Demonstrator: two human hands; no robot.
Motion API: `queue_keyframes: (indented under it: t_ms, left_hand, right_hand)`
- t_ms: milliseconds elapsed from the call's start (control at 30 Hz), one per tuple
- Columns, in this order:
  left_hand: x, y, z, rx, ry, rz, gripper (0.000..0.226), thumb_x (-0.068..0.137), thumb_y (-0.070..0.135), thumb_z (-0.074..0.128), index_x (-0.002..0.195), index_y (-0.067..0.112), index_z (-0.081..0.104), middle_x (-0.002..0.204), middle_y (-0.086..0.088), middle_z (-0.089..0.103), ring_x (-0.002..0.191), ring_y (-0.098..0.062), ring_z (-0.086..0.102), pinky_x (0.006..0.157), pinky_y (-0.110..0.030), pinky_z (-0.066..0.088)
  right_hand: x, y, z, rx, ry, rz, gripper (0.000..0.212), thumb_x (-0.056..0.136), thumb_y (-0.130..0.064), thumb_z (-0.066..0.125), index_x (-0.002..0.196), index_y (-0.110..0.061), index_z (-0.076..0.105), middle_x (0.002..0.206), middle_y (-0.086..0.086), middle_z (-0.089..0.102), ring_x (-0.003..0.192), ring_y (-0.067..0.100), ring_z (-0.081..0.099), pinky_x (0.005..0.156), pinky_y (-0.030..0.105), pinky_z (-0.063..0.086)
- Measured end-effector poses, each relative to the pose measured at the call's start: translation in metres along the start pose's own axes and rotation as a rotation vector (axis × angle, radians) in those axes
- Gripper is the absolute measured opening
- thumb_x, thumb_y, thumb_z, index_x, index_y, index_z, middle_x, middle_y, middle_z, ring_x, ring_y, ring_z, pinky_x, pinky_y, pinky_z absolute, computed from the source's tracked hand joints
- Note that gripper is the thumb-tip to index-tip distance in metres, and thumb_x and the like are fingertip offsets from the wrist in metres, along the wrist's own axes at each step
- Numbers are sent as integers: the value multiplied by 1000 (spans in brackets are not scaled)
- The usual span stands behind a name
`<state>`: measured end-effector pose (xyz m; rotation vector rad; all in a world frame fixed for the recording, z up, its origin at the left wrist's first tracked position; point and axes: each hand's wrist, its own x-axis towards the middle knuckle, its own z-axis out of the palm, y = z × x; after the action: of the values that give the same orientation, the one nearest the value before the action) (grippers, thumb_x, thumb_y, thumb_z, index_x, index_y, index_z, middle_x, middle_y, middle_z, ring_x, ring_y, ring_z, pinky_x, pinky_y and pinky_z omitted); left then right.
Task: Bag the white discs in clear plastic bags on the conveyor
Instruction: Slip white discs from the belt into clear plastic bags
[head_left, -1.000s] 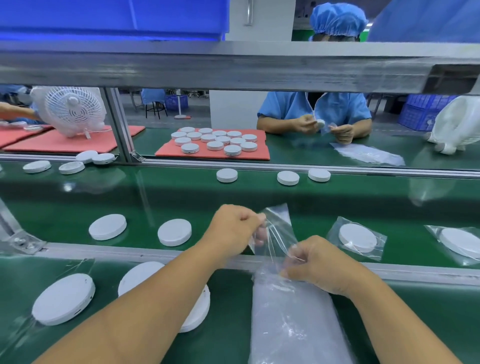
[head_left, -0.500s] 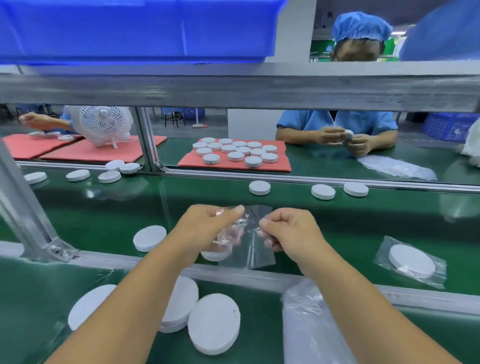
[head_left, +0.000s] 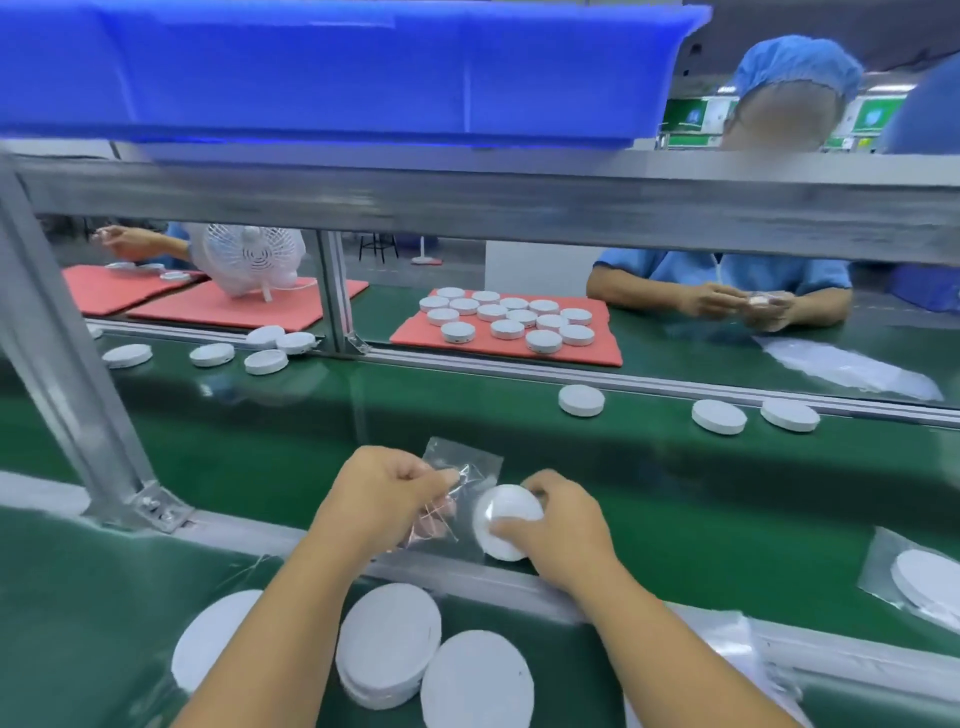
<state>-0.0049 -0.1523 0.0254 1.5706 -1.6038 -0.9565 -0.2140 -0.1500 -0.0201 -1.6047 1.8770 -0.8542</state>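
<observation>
Holding a white disc (head_left: 506, 521) now where half a second ago it only pinched plastic, the right hand (head_left: 563, 530) has dropped down onto the green conveyor belt (head_left: 675, 499), and the view has swung so the blue bin (head_left: 337, 67) overhead fills more of the top. The disc is a flat, round, plain white puck, tilted up on edge just above the belt, its face catching a small glint. The right hand's fingers curl round its rim, thumb along the lower edge. Just to its left the clear plastic bag (head_left: 462, 483) stands crumpled and see-through, one corner poking up; the left hand (head_left: 379, 499) pinches its edge between thumb and curled fingers, the disc sitting right at the bag's side, though I cannot tell if it has entered the mouth. Nearer the person, three loose discs (head_left: 387, 652) lie overlapping on the near bench, beside a stack of spare bags (head_left: 727, 639). A bagged disc (head_left: 922, 579) rests on the belt off to the right. Across the line, another worker (head_left: 727, 291) in blue handles a disc beside a red mat (head_left: 506, 343).
</observation>
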Motion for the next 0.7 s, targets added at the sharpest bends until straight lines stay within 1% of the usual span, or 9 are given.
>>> queue_keyframes:
  t_ms: [100,200,233,300,367,433,500,600,700]
  left_hand:
    - [-13,14,-1,-27,-36,46,30,91,47,75,72,25,82,68,-4,75,58,-20,49,58,-33,43]
    - [-23,27,5,-59,-157,82,21,89,35,81,74,20,82,77,-8,80,61,-14,69,68,-33,60]
    - [-25,30,10,-94,-209,82,18,88,29,83,74,17,82,80,-14,80,65,-17,75,75,-36,65]
    - [-30,35,20,-106,-275,74,13,84,23,87,77,13,82,87,-18,80,75,-25,80,83,-40,66]
    - [-36,43,32,-76,-307,103,12,80,21,90,76,14,81,86,-7,82,77,-23,81,79,-33,66]
    - [-40,50,44,-26,-331,137,15,77,23,92,71,15,80,80,0,81,73,-17,80,68,-18,62]
    - [-41,57,54,-13,-344,149,18,75,24,93,71,15,79,76,0,81,71,-13,79,64,-12,56]
    - [-42,63,63,-79,-362,173,16,74,21,93,71,14,80,77,-5,81,72,-19,79,68,-19,60]
    - [-43,66,65,-106,-374,182,15,72,24,93,73,15,82,80,-7,81,74,-20,79,73,-25,63]
  right_hand:
    - [-12,2,-34,298,168,0,28,77,-29,85,87,-32,59,97,-5,68,90,22,66,72,38,57]
    - [-31,4,-67,558,340,-51,18,85,-23,79,89,-30,62,91,0,75,86,20,72,76,43,62]
    - [-39,4,-75,643,357,-85,16,86,-22,77,90,-29,64,87,-1,77,84,17,74,76,43,63]
    - [-56,3,-89,768,360,-164,14,86,-22,76,93,-27,65,84,-4,78,81,11,74,74,38,63]
    - [-72,0,-102,860,346,-227,14,89,-18,76,96,-23,65,83,-5,78,80,10,74,70,30,62]
    - [-81,0,-111,865,331,-257,14,91,-13,74,100,-18,65,83,-5,79,79,9,75,68,25,61]
    - [-85,2,-118,791,320,-260,14,90,-12,74,100,-17,66,83,-4,79,79,9,75,68,22,60]
    - [-85,10,-123,726,320,-254,13,88,-12,77,95,-19,68,82,-3,79,76,9,73,65,21,56]
    - [-82,19,-126,667,328,-229,13,87,-15,78,96,-20,70,82,0,78,78,12,74,66,27,57]
